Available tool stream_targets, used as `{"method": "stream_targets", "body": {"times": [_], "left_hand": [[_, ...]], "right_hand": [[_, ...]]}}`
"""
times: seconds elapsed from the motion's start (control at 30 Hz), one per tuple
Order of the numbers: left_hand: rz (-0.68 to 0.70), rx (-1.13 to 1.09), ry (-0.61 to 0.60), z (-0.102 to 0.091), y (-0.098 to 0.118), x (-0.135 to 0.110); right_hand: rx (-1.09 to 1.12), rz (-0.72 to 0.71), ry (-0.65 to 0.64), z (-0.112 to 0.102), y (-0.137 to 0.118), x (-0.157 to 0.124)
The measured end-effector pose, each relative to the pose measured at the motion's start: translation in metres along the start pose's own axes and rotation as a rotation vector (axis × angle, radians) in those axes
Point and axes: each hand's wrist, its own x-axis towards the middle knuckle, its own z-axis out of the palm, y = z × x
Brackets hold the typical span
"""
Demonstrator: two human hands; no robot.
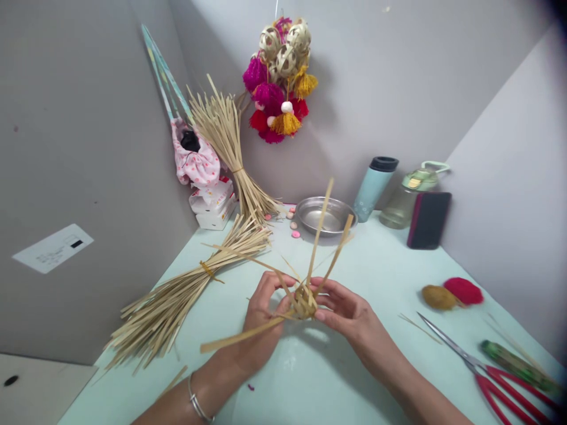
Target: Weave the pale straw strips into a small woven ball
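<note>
Between my two hands, above the middle of the table, is a small woven ball of bamboo strips [305, 302] with several long loose ends sticking out upward and to the left. My left hand [264, 321] grips its left side with thumb and fingers, and a flat strip crosses in front of that hand. On the other side my right hand [343, 310] pinches the ball's right edge between thumb and fingertips. A silver bangle [197, 401] circles the left wrist.
Tied strip bundles [177, 295] lie at left; another bundle [237, 165] leans behind. A metal bowl [325, 215], blue tumbler [375, 189], bottle [405, 198] and phone [429, 220] stand at the back. Scissors [481, 366], yarn balls [463, 291] and a green-handled tool [516, 363] lie right.
</note>
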Motion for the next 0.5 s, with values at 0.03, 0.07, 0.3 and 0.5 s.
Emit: {"method": "stream_targets", "body": {"times": [0.03,0.07,0.3,0.5], "left_hand": [[-0.011,-0.015,0.001,0.0002,-0.0003,0.0002],[-0.011,-0.024,0.003,0.0004,-0.001,0.0005],[-0.099,-0.063,-0.175,0.0003,-0.0003,0.0063],[-0.295,-0.358,-0.297,-0.0011,0.0048,0.0099]], "right_hand": [[-0.005,-0.003,0.009,-0.0011,0.0006,0.0003],[-0.004,-0.001,0.021,-0.0023,0.0012,0.0006],[0.053,0.007,0.055,-0.0077,0.0008,0.0037],[0.0,-0.003,0.003,-0.0085,-0.0011,0.0048]]}}
